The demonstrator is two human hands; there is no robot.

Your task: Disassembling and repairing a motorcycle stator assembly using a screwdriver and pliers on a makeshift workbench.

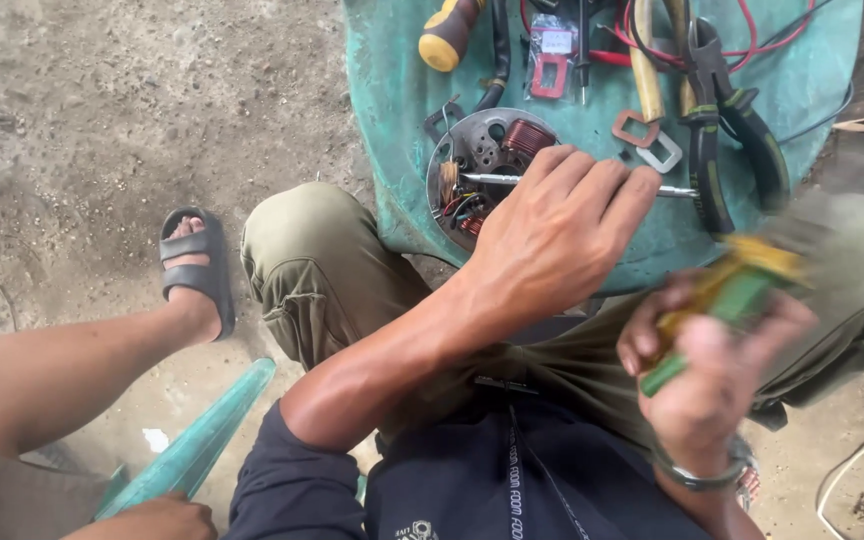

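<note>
the round metal stator plate point(482, 165), with its copper-wound coils and small coloured wires, sits on the near edge of a worn green plastic stool point(392, 120), just beyond the knees and slightly left of centre. the left hand point(557, 235) reaches forward over it, fingers closed around a thin steel rod tool point(677, 191) whose long axis runs left to right, its tip lying across the plate. this hand is clearly the nearer one to the plate. the right hand point(712, 370) hangs back, near the lap on the right, clenched on a blurred yellow-and-green handled tool point(727, 295) tilted up and away. farther back on the stool lie black-handled pliers point(727, 120), a yellow screwdriver handle point(447, 35), red wires and flat metal brackets. dusty grey ground lies to the left, with a foot in a black sandal point(197, 270).
</note>
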